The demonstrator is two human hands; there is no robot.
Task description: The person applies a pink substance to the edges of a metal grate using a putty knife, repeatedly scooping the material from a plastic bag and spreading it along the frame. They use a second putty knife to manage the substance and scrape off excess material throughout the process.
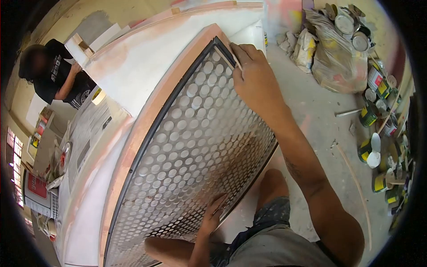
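Observation:
A large perforated metal panel (178, 147) with round holes and a dark trim (149, 133) along its edge stands tilted in front of me. Its pointed top corner is in my right hand (255, 78), the fingers over the outer edge and the thumb on the inner side. A thin pale strip (237, 60) shows beside those fingers. Lower down, my left hand (213, 216) is at the panel's near edge, its fingers bent against the perforated sheet; part of its grip is hidden. Behind the panel, a pinkish-orange border (153, 104) runs along a white curved body (151, 49).
Paint cans (369, 113) line the right side, near a plastic bag (336, 58) and a white sack (304, 51). A person (58, 75) in a dark shirt works behind the white body. At left are a tape roll (98, 96) and a square tin (38, 196).

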